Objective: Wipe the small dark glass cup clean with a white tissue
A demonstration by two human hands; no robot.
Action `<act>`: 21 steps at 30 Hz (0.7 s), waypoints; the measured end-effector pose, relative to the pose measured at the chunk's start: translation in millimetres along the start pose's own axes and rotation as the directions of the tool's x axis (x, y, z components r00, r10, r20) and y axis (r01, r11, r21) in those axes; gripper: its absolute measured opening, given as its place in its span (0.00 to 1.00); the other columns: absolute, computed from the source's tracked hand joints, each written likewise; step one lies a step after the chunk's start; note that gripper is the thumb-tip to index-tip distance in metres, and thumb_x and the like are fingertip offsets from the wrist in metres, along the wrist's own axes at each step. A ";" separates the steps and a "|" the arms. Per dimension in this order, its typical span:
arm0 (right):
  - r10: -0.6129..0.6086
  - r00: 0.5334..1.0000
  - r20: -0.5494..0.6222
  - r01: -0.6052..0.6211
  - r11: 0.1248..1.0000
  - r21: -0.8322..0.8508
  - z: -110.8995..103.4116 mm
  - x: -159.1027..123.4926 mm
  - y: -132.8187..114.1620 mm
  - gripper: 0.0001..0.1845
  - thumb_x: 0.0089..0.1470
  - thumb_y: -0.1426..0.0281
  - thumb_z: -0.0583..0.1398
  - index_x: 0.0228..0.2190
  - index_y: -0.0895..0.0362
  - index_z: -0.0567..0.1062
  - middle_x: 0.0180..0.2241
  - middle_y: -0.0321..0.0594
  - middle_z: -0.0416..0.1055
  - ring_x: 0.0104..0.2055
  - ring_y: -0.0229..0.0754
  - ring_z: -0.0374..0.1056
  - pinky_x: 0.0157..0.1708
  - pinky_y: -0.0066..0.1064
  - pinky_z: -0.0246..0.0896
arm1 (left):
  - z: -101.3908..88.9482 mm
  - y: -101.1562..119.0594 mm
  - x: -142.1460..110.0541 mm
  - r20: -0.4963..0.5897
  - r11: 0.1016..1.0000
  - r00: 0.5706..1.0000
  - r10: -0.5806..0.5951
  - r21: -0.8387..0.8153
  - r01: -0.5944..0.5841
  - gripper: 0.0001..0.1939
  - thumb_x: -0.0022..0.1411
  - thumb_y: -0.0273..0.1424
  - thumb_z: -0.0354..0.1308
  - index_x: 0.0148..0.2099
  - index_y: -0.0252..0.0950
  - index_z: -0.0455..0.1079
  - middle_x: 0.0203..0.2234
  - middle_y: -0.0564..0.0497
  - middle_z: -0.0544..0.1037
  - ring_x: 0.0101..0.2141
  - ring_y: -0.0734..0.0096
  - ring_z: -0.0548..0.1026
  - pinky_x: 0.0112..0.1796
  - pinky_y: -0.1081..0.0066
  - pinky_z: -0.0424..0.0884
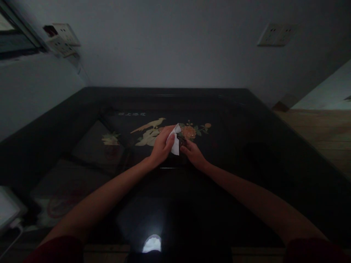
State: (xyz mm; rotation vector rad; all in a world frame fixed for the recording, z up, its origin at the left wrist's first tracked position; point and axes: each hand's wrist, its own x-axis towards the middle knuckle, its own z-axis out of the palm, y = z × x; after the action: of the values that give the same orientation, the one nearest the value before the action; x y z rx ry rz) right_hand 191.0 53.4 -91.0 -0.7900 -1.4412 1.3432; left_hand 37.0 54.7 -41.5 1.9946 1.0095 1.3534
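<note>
My left hand [161, 145] is closed on a white tissue or cloth [174, 140], which sticks up between my two hands. My right hand [193, 152] is closed on a small dark object [182, 141] that I cannot make out, held right against the cloth. Both hands hover over the middle of a glossy black table [246, 120] with a painted bird [149, 126] and flower [189, 132] inlay under its glass top. The room is dim and fine details of the dark object are lost.
A grey wall stands behind the table, with sockets at upper left [63, 38] and upper right [276, 34]. A white device with a cable [9, 213] lies at the left edge. Wooden floor [323, 135] shows to the right. A light reflection [152, 244] sits near the table's front edge.
</note>
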 end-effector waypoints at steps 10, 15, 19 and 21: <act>0.046 0.997 0.059 -0.051 0.996 0.077 1.4 -1.3 -2.6 0.22 0.47 0.52 0.62 0.36 0.57 0.69 0.30 0.38 0.74 0.32 0.42 0.72 0.37 0.35 0.69 | 6.3 -2.0 7.8 0.032 0.737 0.850 -0.526 -0.482 0.475 0.21 0.64 0.42 0.46 0.42 0.31 0.72 0.30 0.46 0.77 0.28 0.68 0.73 0.29 0.71 0.69; 0.026 0.996 0.087 -0.034 0.994 0.100 1.8 -2.5 -4.4 0.23 0.47 0.52 0.62 0.37 0.56 0.69 0.34 0.41 0.74 0.33 0.42 0.73 0.36 0.35 0.71 | 12.8 1.0 10.2 0.214 0.406 0.760 -0.613 -0.740 0.536 0.19 0.64 0.37 0.44 0.42 0.29 0.71 0.30 0.45 0.77 0.31 0.67 0.75 0.31 0.71 0.70; 0.019 0.994 0.105 -0.027 0.997 0.074 0.9 -0.9 -1.4 0.26 0.47 0.52 0.62 0.42 0.57 0.68 0.37 0.42 0.74 0.35 0.43 0.72 0.36 0.36 0.70 | 12.8 -0.6 2.5 0.002 0.694 0.846 -0.534 -0.571 0.439 0.21 0.65 0.41 0.43 0.43 0.32 0.71 0.32 0.45 0.77 0.32 0.67 0.74 0.30 0.71 0.70; -0.004 0.996 0.088 0.003 1.000 0.015 0.1 -0.1 -0.6 0.26 0.48 0.53 0.62 0.43 0.58 0.68 0.38 0.42 0.74 0.37 0.45 0.71 0.38 0.37 0.69 | 10.9 -1.0 -2.2 -0.097 0.882 0.922 -0.374 -0.343 0.322 0.22 0.66 0.43 0.43 0.44 0.33 0.71 0.34 0.44 0.76 0.34 0.66 0.74 0.33 0.69 0.70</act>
State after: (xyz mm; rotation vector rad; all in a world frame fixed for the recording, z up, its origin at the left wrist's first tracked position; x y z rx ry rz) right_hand 191.0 53.1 -90.5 -0.7262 -1.4988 1.3989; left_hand 46.3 53.4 -47.4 1.4025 1.0789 1.3859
